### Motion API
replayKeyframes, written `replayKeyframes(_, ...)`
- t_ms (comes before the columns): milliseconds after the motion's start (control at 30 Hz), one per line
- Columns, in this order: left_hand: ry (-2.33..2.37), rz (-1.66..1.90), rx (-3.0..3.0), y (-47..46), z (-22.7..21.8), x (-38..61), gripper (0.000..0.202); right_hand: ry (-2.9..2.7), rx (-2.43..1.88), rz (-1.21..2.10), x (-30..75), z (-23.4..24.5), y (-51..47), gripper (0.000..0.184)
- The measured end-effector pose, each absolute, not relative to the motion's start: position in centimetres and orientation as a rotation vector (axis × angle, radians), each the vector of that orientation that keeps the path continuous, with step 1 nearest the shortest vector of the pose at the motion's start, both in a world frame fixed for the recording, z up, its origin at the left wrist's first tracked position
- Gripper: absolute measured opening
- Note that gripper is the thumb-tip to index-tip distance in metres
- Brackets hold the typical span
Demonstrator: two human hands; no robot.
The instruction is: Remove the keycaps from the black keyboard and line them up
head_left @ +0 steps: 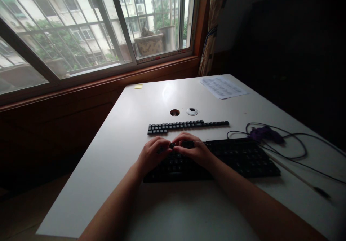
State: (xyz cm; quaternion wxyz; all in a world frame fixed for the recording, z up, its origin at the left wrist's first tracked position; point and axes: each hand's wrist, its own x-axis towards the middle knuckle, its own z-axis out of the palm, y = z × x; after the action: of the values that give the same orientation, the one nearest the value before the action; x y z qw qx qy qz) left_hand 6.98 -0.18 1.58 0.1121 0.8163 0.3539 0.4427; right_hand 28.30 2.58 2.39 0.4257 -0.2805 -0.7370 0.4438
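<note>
Both hands meet over the back left part of a black keyboard (238, 158). Between the fingertips of my left hand (152, 150) is a small black keycap (172, 145), and the right fingertips come up against it. My right hand (196, 149) is closed around a keycap puller (187, 144), with a dark handle and thin wire ends that stick out to the right. Just behind the hands, removed black keycaps (175, 126) stand in tidy rows on the white table. My hands and right forearm cover part of the keyboard.
Right of the keyboard lie a looped black cable (300, 150), a dark purple cloth (266, 134) and a thin brush (300, 178). Printed paper (224, 86) and a yellow sticky note (138, 86) lie farther back. The white table (108, 150) has a round cable hole (174, 112) and its ring-shaped cover (192, 111).
</note>
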Motion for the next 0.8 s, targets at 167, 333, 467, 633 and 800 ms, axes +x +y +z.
replayKeyframes(167, 1.025, 1.321, 2.376, -0.17, 1.55, 7.10, 0.015, -1.832, -0.733, 1.141, 28.21, 2.28, 2.59, 0.016)
replayKeyframes(333, 1.019, 1.321, 2.364, -0.01, 1.50, 7.12, 0.015, -1.831, -0.732, 1.127, 28.17, 2.03, 2.69, 0.016)
replayKeyframes(467, 1.024, 1.307, 2.352, 0.18, 1.49, 7.12, 0.013, -1.837, -0.742, 1.113, 28.17, 1.75, 2.81, 0.017)
replayKeyframes(633, 1.030, 1.279, 2.342, 0.27, 1.55, 7.11, 0.014, -1.834, -0.770, 1.106, 28.12, 1.89, 2.76, 0.018)
replayKeyframes(800, 1.015, 1.301, 2.362, 0.31, 1.50, 7.04, 0.018, -1.789, -0.844, 1.178, 28.01, 1.54, 2.81, 0.024)
